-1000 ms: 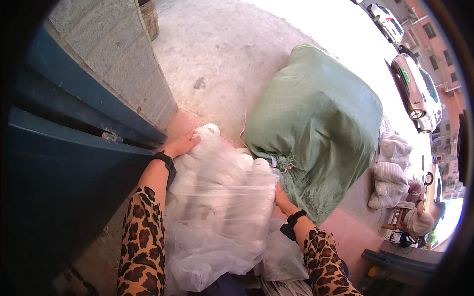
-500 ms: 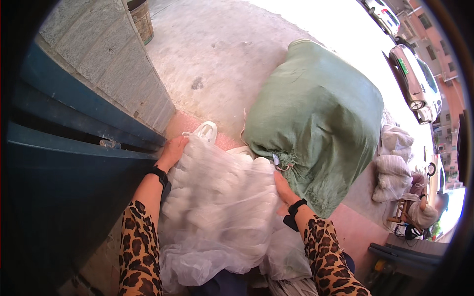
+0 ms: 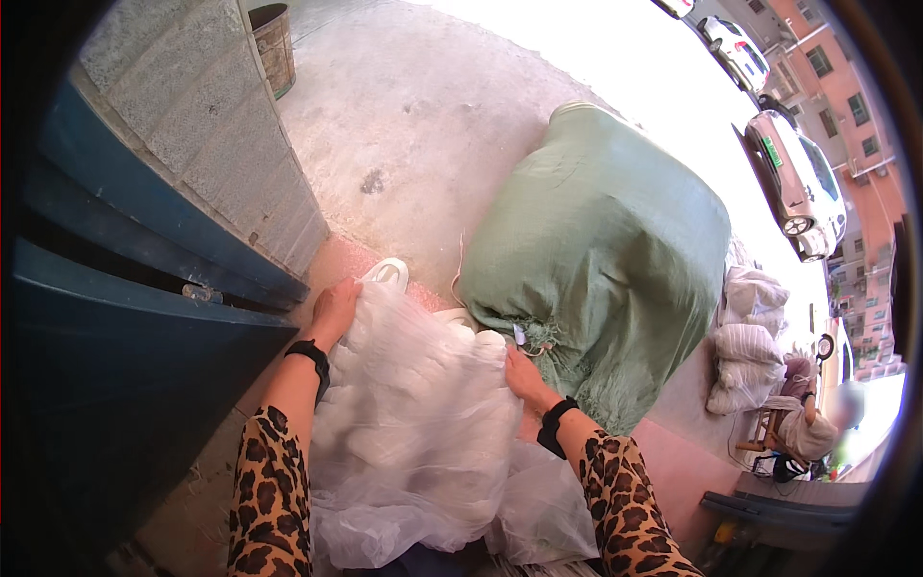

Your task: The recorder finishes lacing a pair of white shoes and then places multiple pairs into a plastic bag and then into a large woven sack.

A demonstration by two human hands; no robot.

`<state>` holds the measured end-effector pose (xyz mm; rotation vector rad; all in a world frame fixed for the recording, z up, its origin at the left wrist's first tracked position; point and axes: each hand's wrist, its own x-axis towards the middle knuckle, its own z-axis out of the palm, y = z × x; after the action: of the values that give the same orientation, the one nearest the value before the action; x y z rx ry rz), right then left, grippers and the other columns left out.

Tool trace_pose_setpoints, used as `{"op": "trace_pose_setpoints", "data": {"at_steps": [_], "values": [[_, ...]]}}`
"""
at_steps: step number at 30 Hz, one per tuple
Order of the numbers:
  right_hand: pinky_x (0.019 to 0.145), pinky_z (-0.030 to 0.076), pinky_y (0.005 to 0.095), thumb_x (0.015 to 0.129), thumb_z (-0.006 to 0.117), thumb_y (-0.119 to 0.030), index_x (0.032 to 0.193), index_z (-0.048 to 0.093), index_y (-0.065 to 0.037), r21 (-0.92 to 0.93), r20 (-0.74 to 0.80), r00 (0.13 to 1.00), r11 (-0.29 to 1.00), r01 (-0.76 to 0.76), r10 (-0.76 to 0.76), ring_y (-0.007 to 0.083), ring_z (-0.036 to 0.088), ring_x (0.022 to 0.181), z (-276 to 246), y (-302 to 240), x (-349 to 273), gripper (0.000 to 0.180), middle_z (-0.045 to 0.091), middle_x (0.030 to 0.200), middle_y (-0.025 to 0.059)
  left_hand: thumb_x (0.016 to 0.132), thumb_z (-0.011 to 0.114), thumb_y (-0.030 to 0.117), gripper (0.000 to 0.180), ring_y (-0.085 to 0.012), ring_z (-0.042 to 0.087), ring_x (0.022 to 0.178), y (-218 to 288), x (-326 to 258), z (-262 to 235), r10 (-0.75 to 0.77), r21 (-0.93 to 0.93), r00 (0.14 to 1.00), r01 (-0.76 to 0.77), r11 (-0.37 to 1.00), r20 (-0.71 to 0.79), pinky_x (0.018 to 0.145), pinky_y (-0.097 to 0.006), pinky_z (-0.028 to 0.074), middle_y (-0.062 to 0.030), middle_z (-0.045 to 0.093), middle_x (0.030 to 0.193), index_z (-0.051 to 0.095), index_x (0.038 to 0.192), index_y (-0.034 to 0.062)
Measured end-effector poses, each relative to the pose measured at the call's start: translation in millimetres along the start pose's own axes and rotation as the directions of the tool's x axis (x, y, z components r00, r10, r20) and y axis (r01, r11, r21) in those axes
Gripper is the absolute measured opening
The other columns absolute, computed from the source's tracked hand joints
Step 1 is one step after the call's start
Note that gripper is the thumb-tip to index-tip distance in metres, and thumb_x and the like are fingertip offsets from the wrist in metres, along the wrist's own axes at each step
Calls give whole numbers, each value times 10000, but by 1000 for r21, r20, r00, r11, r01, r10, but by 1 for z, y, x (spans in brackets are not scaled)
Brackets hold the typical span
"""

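A clear plastic bag (image 3: 409, 413) packed with white, soft-looking rolled bundles is stretched out in front of me. My left hand (image 3: 335, 310) grips its upper left edge, fingers curled in and partly hidden. At the upper right edge my right hand (image 3: 527, 377) holds the film, its fingertips out of sight behind the bag. A white strap loop (image 3: 388, 273) sticks up just beyond the bag, close to my left hand. Right beside my right hand is the frayed, tied end of a big green woven sack (image 3: 606, 240).
A blue metal door (image 3: 144, 356) and a grey block wall (image 3: 207, 125) stand on my left. A rusty bucket (image 3: 274, 50) is farther off. To the right are stuffed plastic bags (image 3: 748, 365), a seated person (image 3: 808, 428) and parked cars (image 3: 793, 178).
Both hands still hold the bag. My right hand and the bag's right side have shifted left and slightly down in view, while the whole view has turned a little.
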<state>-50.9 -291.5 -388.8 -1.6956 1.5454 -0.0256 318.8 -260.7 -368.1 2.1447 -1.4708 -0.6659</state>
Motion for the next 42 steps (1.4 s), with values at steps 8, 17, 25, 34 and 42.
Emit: {"op": "trace_pose_setpoints", "data": {"at_steps": [8, 17, 25, 34, 42], "values": [[816, 436, 411, 842, 447, -304, 1020, 557, 28, -77, -154, 970, 981, 179, -189, 383, 559, 904, -59, -96, 66, 393, 606, 926, 224, 882, 445, 265, 259, -431, 533, 771, 5, -15, 12, 53, -163, 998, -57, 985, -30, 648, -469, 410, -255, 557, 793, 507, 841, 16], [843, 426, 386, 814, 483, -296, 1049, 568, 23, -64, 118, 922, 924, 378, -369, 352, 552, 959, 64, -156, 119, 404, 590, 981, 230, 886, 449, 274, 263, -431, 534, 731, 2, -28, 8, 64, -198, 997, -69, 978, -33, 613, -471, 412, -245, 555, 731, 513, 821, 27], [943, 371, 371, 735, 649, -312, 1291, 261, 57, 148, 4, 992, 981, 127, -129, 378, 451, 1131, 110, -180, 163, 773, 438, 1222, 286, 877, 472, 259, 258, -416, 538, 740, 2, -48, -8, 74, -316, 997, -72, 946, -5, 617, -457, 418, -232, 557, 735, 518, 798, 18], [801, 447, 326, 665, 685, -147, 1282, 283, 56, 173, 113, 991, 981, -89, 70, 277, 536, 983, 148, -176, 176, 764, 527, 1095, 195, 882, 471, 226, 226, -403, 543, 755, -14, -53, -13, 45, -436, 999, -39, 899, 2, 624, -423, 423, -232, 556, 764, 537, 862, 11], [697, 481, 341, 671, 709, -201, 1164, 378, 60, 386, 198, 976, 908, -164, 92, 223, 554, 899, 152, -203, 158, 649, 541, 1050, 189, 889, 467, 217, 223, -391, 556, 768, -15, -59, -18, -17, -470, 998, 40, 882, 53, 640, -395, 432, -229, 563, 793, 538, 922, 8]]}}
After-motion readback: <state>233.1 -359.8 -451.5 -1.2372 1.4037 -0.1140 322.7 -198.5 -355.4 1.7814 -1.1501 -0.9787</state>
